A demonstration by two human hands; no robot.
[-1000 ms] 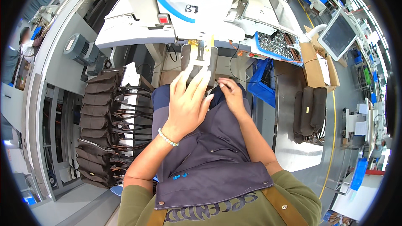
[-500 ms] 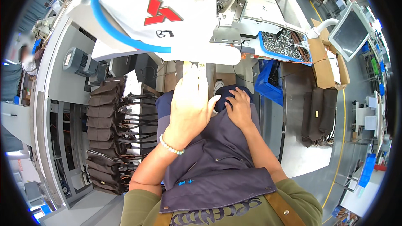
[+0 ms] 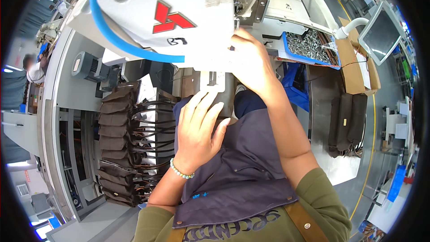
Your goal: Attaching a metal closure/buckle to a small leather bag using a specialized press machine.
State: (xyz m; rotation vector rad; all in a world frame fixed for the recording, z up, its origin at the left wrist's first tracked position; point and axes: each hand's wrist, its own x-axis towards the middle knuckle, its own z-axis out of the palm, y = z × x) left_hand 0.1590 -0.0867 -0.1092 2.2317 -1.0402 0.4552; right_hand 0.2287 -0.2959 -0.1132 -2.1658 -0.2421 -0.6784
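Observation:
My left hand (image 3: 197,127) lies palm down with its fingers stretched out. Its fingertips touch the near edge of a white slotted plate (image 3: 218,87) below the machine head. Under and beside that plate shows a dark brown piece (image 3: 228,101), apparently fabric. My right hand (image 3: 256,62) is raised against the right side of the white machine head (image 3: 210,27). Its fingers are bent, washed out by glare and partly hidden there, so what they touch or hold cannot be made out.
A blue tray of metal rings (image 3: 309,47) sits at the right, beside a cardboard box (image 3: 358,71) and a screen on an arm (image 3: 380,33). Dark brown bundles with black straps (image 3: 117,139) hang at the left. More brown bundles (image 3: 347,125) lie at the right.
My right hand has risen from my thigh to the side of the machine head. The left hand has drawn back toward me, uncovering the white slotted plate.

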